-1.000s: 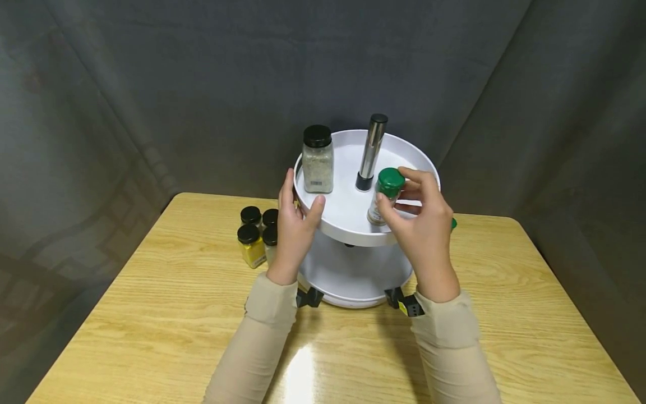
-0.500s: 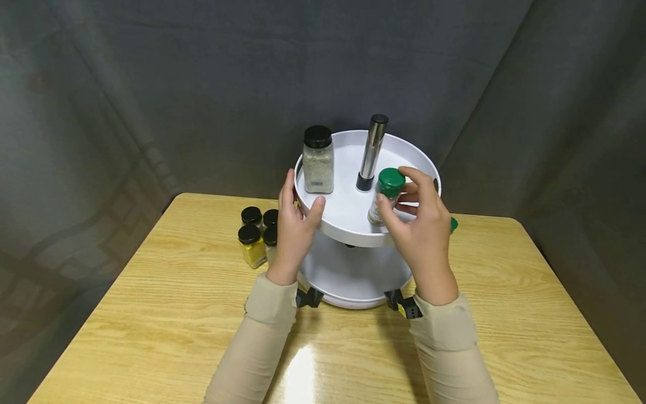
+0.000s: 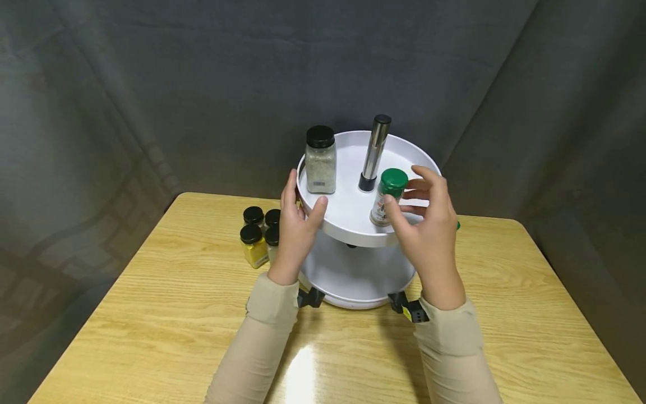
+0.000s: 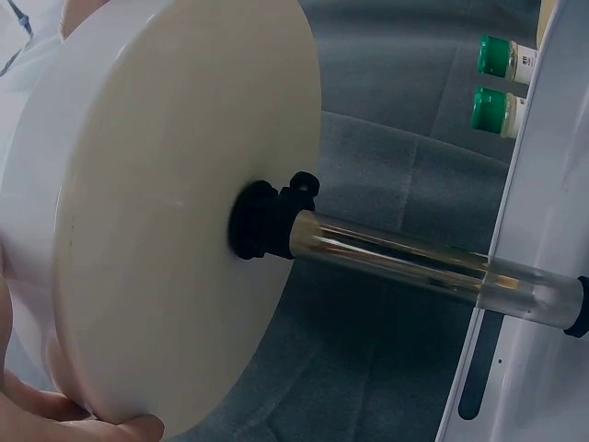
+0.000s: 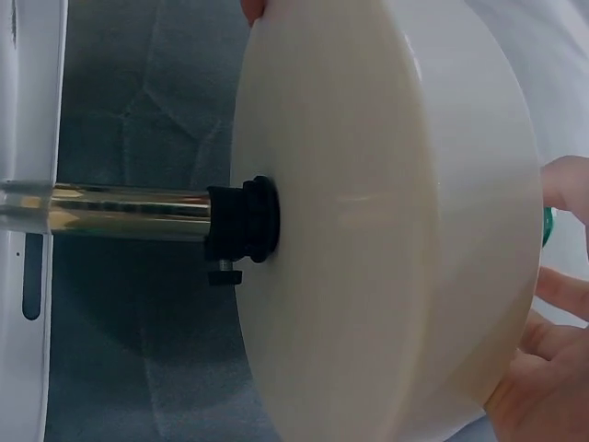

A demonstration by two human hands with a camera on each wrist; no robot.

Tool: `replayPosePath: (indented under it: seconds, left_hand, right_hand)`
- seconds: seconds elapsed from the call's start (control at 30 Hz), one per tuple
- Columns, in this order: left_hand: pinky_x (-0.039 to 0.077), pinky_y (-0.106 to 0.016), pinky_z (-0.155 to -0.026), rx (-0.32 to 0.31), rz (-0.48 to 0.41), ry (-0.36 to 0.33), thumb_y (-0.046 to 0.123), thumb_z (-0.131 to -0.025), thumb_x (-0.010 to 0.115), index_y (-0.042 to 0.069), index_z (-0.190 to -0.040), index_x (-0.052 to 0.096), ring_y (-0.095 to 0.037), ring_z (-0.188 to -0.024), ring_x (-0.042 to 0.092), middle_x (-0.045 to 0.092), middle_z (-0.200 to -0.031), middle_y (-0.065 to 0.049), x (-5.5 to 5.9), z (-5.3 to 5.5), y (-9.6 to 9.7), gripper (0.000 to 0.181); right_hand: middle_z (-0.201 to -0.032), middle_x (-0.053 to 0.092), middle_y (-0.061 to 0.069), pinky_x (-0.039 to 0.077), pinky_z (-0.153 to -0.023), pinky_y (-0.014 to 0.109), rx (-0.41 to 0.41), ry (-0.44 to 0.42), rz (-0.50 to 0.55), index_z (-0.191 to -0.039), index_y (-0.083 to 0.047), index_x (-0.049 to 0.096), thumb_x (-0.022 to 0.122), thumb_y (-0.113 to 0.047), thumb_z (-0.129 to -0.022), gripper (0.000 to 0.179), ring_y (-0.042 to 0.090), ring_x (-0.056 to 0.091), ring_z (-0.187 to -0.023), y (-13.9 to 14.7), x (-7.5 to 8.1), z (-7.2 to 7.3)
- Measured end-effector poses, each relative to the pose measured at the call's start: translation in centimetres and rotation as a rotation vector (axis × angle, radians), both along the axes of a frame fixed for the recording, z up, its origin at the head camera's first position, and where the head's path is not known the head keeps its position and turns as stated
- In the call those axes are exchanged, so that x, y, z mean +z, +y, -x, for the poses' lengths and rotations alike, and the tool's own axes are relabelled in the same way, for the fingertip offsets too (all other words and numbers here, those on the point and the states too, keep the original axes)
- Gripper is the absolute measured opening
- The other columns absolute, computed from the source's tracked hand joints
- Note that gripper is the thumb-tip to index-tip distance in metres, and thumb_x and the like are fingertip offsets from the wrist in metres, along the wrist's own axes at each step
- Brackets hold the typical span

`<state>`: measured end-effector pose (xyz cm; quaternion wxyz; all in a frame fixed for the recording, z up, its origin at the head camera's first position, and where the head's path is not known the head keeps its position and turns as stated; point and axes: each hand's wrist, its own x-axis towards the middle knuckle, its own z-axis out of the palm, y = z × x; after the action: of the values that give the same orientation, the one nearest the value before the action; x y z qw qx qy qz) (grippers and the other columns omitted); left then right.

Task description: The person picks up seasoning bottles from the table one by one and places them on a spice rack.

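A white two-tier turntable tray [image 3: 348, 217] stands on the table. My left hand [image 3: 296, 238] holds the left rim of its upper tier, thumb at the rim and fingers along the outer wall; fingertips also show on the underside in the left wrist view. A small spice jar [image 3: 382, 210] with a green cap stands upright on the upper tier, near the front right. My right hand [image 3: 433, 238] is around its right side, fingers spread apart from the cap. The thumb overlaps the jar's side; whether it touches is unclear. A larger black-lidded jar [image 3: 321, 167] stands on the left of this tier.
A metal post with a black top [image 3: 374, 150] rises from the upper tier. Several black-lidded jars [image 3: 255, 251], one yellow, stand on the wooden table [image 3: 166, 303] left of the tray. Two green-capped jars [image 4: 493, 57] lie beyond the lower tier [image 3: 353, 275]. A grey curtain [image 3: 227, 101] hangs behind.
My right fingers have come off the green cap and spread to the right. The jar stays standing on the upper tier. My left hand keeps its hold on the rim.
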<state>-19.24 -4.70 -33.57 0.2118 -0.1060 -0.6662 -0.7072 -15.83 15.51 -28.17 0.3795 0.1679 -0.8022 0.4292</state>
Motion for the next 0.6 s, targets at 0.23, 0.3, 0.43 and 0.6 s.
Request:
replayPosePath:
  seconds: [0.23, 0.3, 0.43, 0.6]
  left_hand:
    - [0.028, -0.029, -0.119, -0.01, -0.005, -0.007, 0.021, -0.093, 0.065, 0.002, -0.161, 0.013, -0.024, -0.15, 0.026, 0.016, -0.164, -0.018, 0.1, -0.1, 0.3, 0.088]
    - [0.028, -0.029, -0.119, -0.01, -0.002, -0.008, 0.022, -0.093, 0.065, 0.002, -0.161, 0.013, -0.024, -0.15, 0.026, 0.016, -0.164, -0.018, 0.1, -0.1, 0.3, 0.088]
    - [0.028, -0.029, -0.119, -0.009, -0.003, -0.006, 0.022, -0.094, 0.065, 0.003, -0.162, 0.013, -0.024, -0.15, 0.026, 0.016, -0.164, -0.018, 0.1, -0.1, 0.3, 0.088]
    - [0.027, -0.03, -0.12, 0.001, 0.005, -0.015, 0.024, -0.094, 0.064, 0.004, -0.162, 0.014, -0.024, -0.151, 0.024, 0.016, -0.164, -0.018, 0.0, 0.0, 0.2, 0.087]
  right_hand:
    - [-0.113, 0.063, 0.018, 0.052, -0.081, 0.011, -0.009, 0.036, 0.066, -0.134, 0.001, 0.055, 0.073, -0.004, -0.089, 0.048, 0.02, 0.063, -0.1, 0.5, 0.1, -0.4]
    - [-0.113, 0.064, 0.018, 0.053, -0.084, 0.012, -0.025, 0.061, 0.072, -0.132, 0.001, 0.057, 0.071, -0.006, -0.09, 0.044, 0.017, 0.063, -0.101, 0.7, -0.1, -0.5]
    - [-0.111, 0.064, 0.017, 0.052, -0.092, 0.017, -0.056, 0.105, 0.107, -0.128, 0.002, 0.062, 0.065, -0.009, -0.094, 0.036, 0.018, 0.061, -0.104, 1.2, -0.4, -0.3]
    - [-0.115, 0.062, 0.017, 0.048, -0.101, 0.023, -0.107, 0.106, 0.167, -0.124, 0.004, 0.063, 0.06, -0.01, -0.096, 0.031, 0.018, 0.058, -0.111, 1.8, -0.9, 0.2]
